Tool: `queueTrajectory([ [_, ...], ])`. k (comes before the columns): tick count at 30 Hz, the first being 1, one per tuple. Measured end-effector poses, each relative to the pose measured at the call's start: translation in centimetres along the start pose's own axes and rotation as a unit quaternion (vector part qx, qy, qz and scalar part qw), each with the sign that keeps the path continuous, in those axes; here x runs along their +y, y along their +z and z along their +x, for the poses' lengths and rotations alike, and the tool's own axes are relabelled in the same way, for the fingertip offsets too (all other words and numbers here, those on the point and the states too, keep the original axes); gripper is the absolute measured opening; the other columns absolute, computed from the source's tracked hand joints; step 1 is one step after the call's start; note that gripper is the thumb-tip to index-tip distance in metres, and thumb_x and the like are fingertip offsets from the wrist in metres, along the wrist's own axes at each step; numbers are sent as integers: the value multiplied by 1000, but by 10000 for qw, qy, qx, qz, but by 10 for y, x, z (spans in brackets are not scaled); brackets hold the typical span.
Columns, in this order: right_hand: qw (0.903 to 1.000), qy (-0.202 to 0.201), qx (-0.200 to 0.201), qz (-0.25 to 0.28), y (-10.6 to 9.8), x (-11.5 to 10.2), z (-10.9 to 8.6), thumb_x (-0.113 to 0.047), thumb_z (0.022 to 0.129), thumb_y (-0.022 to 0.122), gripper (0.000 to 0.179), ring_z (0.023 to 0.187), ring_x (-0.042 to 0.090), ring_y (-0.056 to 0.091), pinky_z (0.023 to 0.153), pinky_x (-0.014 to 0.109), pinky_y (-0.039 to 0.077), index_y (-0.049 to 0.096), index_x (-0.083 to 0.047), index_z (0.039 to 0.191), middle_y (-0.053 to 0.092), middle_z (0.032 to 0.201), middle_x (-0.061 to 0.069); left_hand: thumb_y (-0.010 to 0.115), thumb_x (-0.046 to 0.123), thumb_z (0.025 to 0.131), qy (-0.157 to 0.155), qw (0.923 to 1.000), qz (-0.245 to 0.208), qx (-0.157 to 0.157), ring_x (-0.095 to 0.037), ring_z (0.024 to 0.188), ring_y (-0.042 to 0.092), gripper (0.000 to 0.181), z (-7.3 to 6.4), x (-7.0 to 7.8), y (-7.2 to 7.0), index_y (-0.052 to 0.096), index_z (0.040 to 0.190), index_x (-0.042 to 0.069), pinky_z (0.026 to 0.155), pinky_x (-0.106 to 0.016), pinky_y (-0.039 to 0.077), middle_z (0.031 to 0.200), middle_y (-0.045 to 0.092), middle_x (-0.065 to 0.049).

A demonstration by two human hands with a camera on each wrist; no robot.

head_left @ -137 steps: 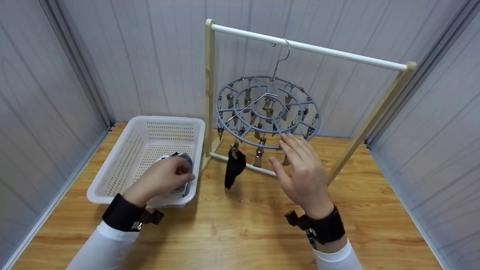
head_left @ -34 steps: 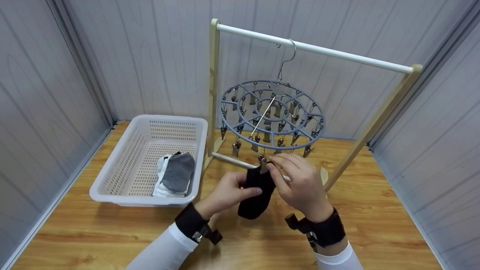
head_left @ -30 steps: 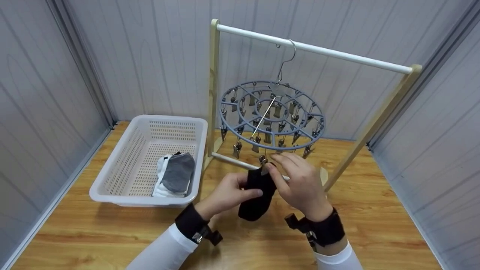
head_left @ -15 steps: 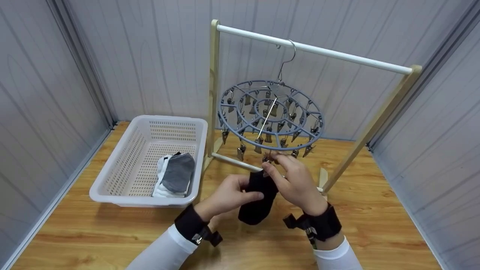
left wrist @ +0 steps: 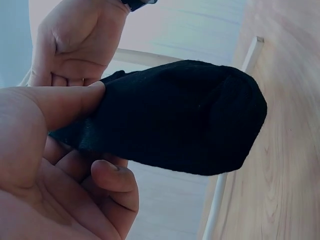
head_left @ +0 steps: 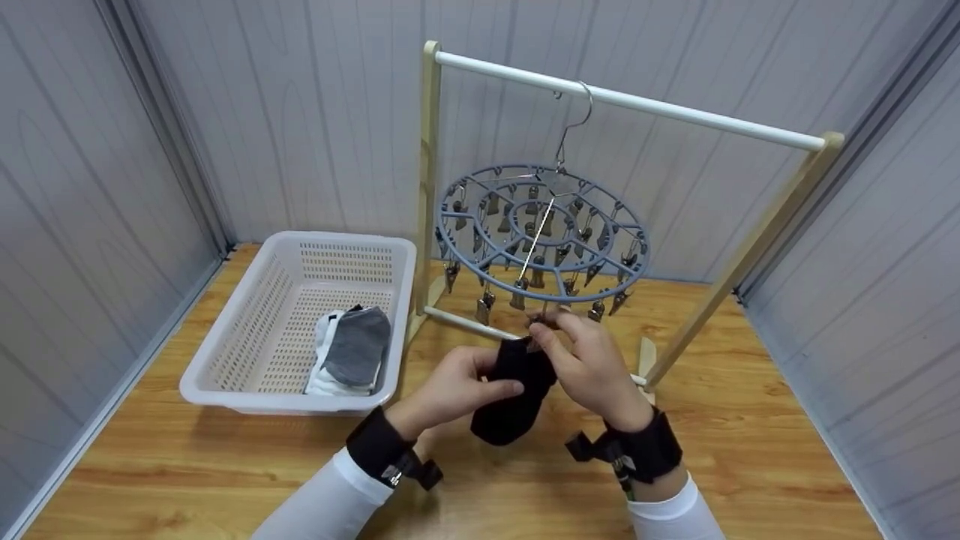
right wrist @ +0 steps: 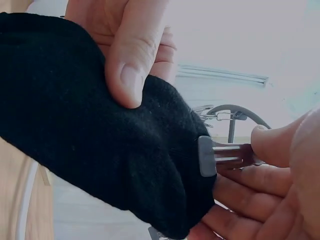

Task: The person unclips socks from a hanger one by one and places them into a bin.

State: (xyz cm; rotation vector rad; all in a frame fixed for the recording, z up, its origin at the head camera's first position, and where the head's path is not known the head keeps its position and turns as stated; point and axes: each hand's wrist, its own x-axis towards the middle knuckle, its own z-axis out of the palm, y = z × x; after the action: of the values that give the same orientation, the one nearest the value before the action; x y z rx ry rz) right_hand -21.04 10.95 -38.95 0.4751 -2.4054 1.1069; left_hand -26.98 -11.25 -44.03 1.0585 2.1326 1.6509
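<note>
In the head view my left hand (head_left: 448,386) pinches a black sock (head_left: 510,416) between thumb and fingers, below the front rim of a round blue clip hanger (head_left: 480,257). My right hand (head_left: 596,367) pinches a metal clip (right wrist: 227,156) at the sock's cuff. Seen from the right wrist, the clip's grey-padded end lies over the cuff edge of the sock (right wrist: 60,100). In the left wrist view the sock's toe end (left wrist: 220,120) points away from the hand. My fingers mostly cover the clip in the head view.
The hanger hooks over the white bar (head_left: 675,109) of a wooden stand (head_left: 429,180), with several metal clips (head_left: 486,306) dangling from it. To the left stands a white perforated basket (head_left: 225,315) holding a grey sock (head_left: 358,346) and white fabric. Walls enclose the table.
Earlier, my left hand was in the basket and a black sock hung at front left; since then it has come to hold a black sock. Lately, my right fingers shifted slightly and the hanger turned a little.
</note>
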Motion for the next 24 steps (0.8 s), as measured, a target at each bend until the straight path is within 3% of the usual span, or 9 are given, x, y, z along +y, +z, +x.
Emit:
queueTrajectory([
  [4, 9997, 27, 200, 112, 0, -1, 0, -22, 111, 72, 15, 107, 19, 74, 94, 44, 58, 81, -10, 115, 79, 110, -1, 84, 17, 100, -44, 10000, -40, 21, -9, 81, 69, 17, -1, 0, -2, 81, 105, 2, 72, -24, 54, 95, 79, -3],
  [12, 9964, -111, 763, 342, 0, -2, -1, -17, 103, 82, 9, 95, 19, 77, 86, 33, 60, 88, -12, 109, 82, 102, -2, 82, 16, 101, 41, 10000, -8, 5, -11, 83, 72, 15, -2, 3, -6, 82, 108, 2, 73, -26, 56, 99, 81, -7],
  [24, 9950, 139, 887, 447, -2, -1, -3, -16, 101, 84, 13, 106, 25, 79, 93, 36, 62, 89, -12, 112, 84, 114, 8, 83, 16, 100, -9, 9999, 153, 44, -8, 76, 66, 14, -3, 7, -8, 81, 99, 2, 69, -24, 53, 89, 76, 0],
])
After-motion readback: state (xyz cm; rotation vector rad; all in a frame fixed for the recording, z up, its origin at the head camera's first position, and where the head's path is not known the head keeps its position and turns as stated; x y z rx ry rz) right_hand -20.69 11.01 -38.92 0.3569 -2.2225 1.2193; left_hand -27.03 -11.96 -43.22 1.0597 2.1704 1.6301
